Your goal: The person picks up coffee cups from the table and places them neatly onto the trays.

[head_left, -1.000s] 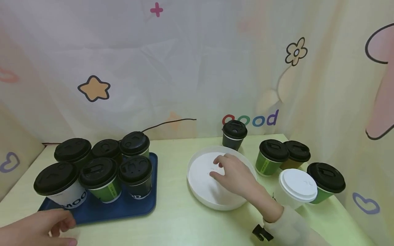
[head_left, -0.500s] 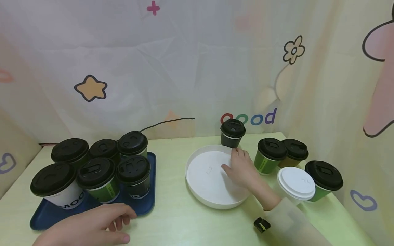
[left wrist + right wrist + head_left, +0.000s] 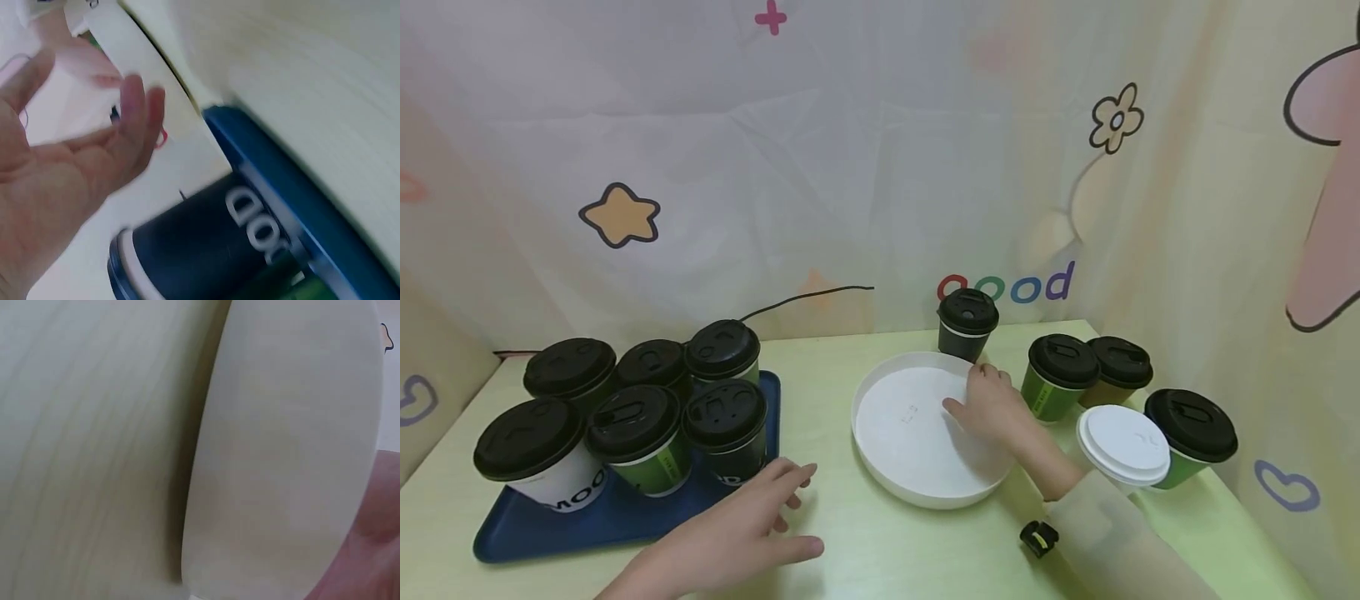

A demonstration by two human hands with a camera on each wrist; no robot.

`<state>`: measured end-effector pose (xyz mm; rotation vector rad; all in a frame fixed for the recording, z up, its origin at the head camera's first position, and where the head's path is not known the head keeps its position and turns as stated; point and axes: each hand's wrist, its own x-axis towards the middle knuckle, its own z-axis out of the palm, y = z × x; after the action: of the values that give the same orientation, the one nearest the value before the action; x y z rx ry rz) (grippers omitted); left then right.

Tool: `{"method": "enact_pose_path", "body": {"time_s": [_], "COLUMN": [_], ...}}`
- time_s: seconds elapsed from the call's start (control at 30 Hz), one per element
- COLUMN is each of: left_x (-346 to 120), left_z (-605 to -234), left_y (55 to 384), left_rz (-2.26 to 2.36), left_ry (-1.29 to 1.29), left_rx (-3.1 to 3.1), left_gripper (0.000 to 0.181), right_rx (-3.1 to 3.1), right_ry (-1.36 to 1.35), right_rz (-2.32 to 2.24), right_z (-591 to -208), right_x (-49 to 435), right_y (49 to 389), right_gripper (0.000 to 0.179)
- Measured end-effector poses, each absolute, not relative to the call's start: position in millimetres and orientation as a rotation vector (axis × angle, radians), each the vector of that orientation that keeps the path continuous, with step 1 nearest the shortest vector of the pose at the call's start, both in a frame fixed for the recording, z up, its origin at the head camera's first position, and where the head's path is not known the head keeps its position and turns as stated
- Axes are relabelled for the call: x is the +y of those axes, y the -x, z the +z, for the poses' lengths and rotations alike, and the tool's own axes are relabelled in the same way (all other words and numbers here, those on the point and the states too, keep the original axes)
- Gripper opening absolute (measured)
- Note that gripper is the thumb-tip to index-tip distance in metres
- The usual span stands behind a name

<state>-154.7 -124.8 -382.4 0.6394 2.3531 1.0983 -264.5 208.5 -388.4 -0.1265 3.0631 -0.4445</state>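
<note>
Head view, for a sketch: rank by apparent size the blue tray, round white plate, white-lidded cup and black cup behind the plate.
1. Blue tray, partly covered by cups
2. Round white plate
3. White-lidded cup
4. Black cup behind the plate

The black cup stands farther back, so the cups' true order is unsure.

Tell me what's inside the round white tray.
The visible part of the round white tray shows a small faint mark and no cup. The right hand covers some of its right side, so whatever is beneath the hand can't be seen.
</note>
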Motion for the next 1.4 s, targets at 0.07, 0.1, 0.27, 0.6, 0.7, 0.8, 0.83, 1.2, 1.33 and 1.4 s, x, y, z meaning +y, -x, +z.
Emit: {"method": "enact_pose_path", "body": {"time_s": [0.07,0.1,0.27,0.6,0.7,0.8,0.83,1.2,1.33,1.4], "left_x": [-116,-111,-94,-76,-74,-72,-71,-68,-67,-67], "left_z": [-384,-385,-389,-398,-401,-402,-401,-394,-394,-395], "left_y": [157,159,167,191,195,196,197,204,204,204], "left_rz": [1.128,1.143,1.205,1.19,1.182,1.21,1.21,1.105,1.091,1.1], "left_ry": [-0.629,-0.616,-0.48,-0.423,-0.43,-0.42,-0.409,-0.426,-0.416,-0.429], "left_rx": [2.417,2.446,2.559,2.587,2.592,2.59,2.594,2.641,2.651,2.65], "left_gripper": [0.079,0.08,0.085,0.102,0.106,0.113,0.117,0.123,0.121,0.12], "right_rx": [3.06,3.059,3.043,3.012,3.005,3.0,2.998,2.979,2.96,2.96], "right_ry": [0.122,0.119,0.111,0.106,0.107,0.107,0.105,0.17,0.225,0.261], "right_rz": [-0.456,-0.462,-0.492,-0.499,-0.499,-0.499,-0.499,-0.523,-0.533,-0.545], "right_z": [-388,-388,-388,-386,-385,-384,-384,-384,-385,-385], "right_x": [208,208,205,201,200,198,198,201,203,204], "right_y": [264,264,263,256,253,251,251,243,238,234], "right_gripper": [0.071,0.07,0.069,0.074,0.074,0.074,0.074,0.076,0.08,0.08]}}
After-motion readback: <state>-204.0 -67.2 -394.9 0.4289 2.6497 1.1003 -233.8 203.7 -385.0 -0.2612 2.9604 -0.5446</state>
